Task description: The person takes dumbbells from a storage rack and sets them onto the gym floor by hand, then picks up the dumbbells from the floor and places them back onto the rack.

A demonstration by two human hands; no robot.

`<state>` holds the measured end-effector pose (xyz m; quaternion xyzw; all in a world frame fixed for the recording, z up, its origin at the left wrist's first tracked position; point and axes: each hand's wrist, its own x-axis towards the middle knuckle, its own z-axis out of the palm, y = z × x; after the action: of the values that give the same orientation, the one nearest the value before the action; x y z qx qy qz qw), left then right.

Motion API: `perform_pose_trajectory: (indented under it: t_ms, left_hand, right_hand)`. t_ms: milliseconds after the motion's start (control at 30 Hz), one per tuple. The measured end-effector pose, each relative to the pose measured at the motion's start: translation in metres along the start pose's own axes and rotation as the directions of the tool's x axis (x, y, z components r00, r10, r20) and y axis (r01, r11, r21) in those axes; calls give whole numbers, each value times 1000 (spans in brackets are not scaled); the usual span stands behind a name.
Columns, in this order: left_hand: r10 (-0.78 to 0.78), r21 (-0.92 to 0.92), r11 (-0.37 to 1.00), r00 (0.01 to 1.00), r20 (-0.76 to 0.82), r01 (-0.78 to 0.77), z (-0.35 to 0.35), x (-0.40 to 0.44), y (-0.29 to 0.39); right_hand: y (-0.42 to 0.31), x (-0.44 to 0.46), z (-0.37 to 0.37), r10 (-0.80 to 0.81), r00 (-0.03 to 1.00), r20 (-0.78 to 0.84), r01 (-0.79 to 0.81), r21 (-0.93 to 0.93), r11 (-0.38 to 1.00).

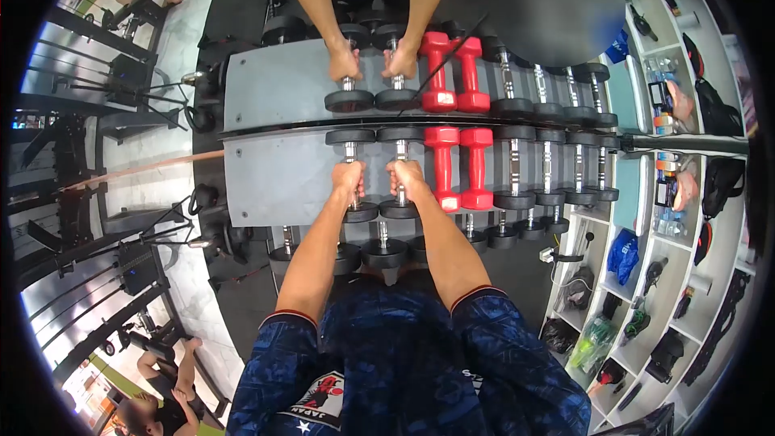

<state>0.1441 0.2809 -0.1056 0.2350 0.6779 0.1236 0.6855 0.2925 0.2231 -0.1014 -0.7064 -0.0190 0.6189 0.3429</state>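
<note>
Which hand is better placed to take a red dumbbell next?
Probably your right hand: it's nearer the red dumbbells, though it must first release its black dumbbell. Your left hand grips a second dumbbell, farther off.

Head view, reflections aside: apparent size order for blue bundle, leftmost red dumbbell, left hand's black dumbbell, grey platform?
1. Grey platform
2. Black dumbbell, leftmost red dumbbell: similar lengths, black partly hidden by left hand; unranked
3. Blue bundle

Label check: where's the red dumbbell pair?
Head view, right of centre: red dumbbells below their mirror reflection, between right hand and the chrome-handled row.
</note>
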Motion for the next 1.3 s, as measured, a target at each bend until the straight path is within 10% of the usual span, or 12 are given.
perform_pose_trajectory:
  t_ms: [100,200,267,700,1000,1300]
  left_hand:
    - [17,9,1000,1000,16,-17,-4,1,-1]
    - [96,144,985,995,-7,-94,-6,9,-10]
    - [193,319,933,980,-49,-168,-10,22,-17]
    - [426,677,684,902,-70,-271,-28,-60,-21]
    - [915,796,401,246,-321,-454,-18,-157,-144]
    - [741,697,657,418,-525,-289,-28,-233,-367]
  right_hand:
    - [9,9,-16,-92,994,59,104,-236,966]
    - [2,-65,-36,-602,784,-152,563,-235,792]
    - [14,-88,-75,-639,757,-136,646,10,764]
    - [191,-180,-294,-195,887,-419,331,280,901]
    - [188,-128,-335,-326,921,-211,347,66,936]
    - [206,-93,-320,-211,962,173,249,-241,938]
